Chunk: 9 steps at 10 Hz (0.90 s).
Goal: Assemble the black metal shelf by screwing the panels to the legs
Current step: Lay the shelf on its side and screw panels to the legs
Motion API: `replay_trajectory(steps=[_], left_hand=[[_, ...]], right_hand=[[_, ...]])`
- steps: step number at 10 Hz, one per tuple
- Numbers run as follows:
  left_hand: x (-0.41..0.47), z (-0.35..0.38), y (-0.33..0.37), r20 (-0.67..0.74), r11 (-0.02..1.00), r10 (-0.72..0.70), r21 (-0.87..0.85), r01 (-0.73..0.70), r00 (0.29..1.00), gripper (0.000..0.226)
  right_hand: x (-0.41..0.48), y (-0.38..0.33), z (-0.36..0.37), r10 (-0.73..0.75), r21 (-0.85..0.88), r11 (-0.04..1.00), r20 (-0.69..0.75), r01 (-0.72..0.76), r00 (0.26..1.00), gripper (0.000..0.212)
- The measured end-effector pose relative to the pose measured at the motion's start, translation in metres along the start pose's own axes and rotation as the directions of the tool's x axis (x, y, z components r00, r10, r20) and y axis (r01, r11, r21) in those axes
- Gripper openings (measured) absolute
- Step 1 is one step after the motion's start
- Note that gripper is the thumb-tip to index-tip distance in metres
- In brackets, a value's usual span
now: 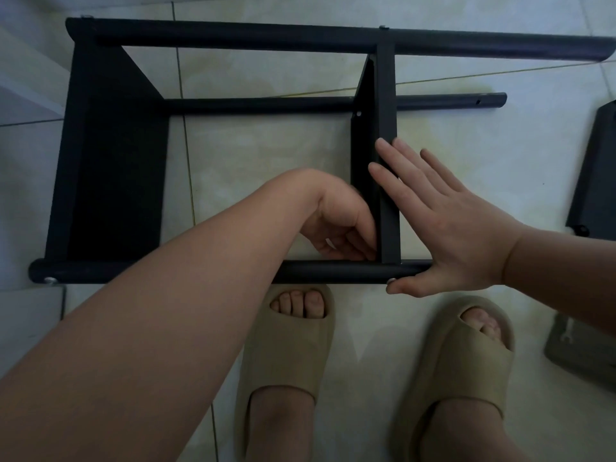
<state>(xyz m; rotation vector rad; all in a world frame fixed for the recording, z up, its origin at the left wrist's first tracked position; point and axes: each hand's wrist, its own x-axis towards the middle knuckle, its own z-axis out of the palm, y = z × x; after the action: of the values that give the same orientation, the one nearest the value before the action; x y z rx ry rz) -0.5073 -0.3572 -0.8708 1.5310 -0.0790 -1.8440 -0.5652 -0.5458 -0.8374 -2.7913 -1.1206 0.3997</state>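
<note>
The black metal shelf frame lies on its side on the floor. Its flat black end panel (110,161) and narrow black middle panel (388,128) stand between round black tubular legs.

The step in hand looks like fixing the middle panel to the near tubular leg (333,270). The right hand (443,225) is spread flat with straight fingers and grips nothing. Its fingers press against the panel's edge, and its thumb lies under the leg beside a small silver screw head (392,281). The left hand (343,228) reaches inside the frame to the corner where panel meets leg. Its fingers are curled in against the joint, and I cannot tell whether they pinch a nut or anything else.

To do this well, keep the flat hand pushing the panel square against the leg so the holes stay lined up. Start the thread by finger and tighten only once it runs freely. If the panel slips sideways, the screw could cross-thread.

The floor is pale glossy tile (266,155) with thin grout lines, dimly lit. 1 further black panel (596,181) lies well apart at the right edge, and a grey object (580,355) sits near the right foot. 2 beige slide sandals (286,361) stand just below the near leg.
</note>
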Motion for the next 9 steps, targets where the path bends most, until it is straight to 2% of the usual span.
replay_trajectory(steps=[2, 4, 7, 9], left_hand=[[-0.0062, -0.0035, -0.0026, 0.023, 0.999, 0.026, -0.027, -0.025, 0.999, 0.019], [-0.0026, -0.0015, 0.001, -0.047, 0.998, -0.027, 0.05, 0.029, 0.999, 0.008], [-0.0055, -0.0028, 0.0011, -0.008, 1.0, -0.006, 0.02, 0.006, 1.0, 0.013], [-0.0069, -0.004, 0.0022, -0.019, 0.995, -0.062, 0.083, 0.063, 0.998, 0.008]], right_hand=[[-0.0002, 0.0003, 0.0004, -0.003, 0.002, 1.0, -0.005, 0.003, 1.0, 0.128], [-0.0001, 0.0008, 0.0006, 0.0, -0.008, 1.0, 0.003, 0.0, 1.0, 0.129], [0.0001, 0.0003, 0.001, -0.001, -0.001, 1.0, -0.004, 0.001, 1.0, 0.129], [0.0002, -0.0001, 0.0003, -0.001, -0.001, 1.0, 0.001, 0.001, 1.0, 0.129]])
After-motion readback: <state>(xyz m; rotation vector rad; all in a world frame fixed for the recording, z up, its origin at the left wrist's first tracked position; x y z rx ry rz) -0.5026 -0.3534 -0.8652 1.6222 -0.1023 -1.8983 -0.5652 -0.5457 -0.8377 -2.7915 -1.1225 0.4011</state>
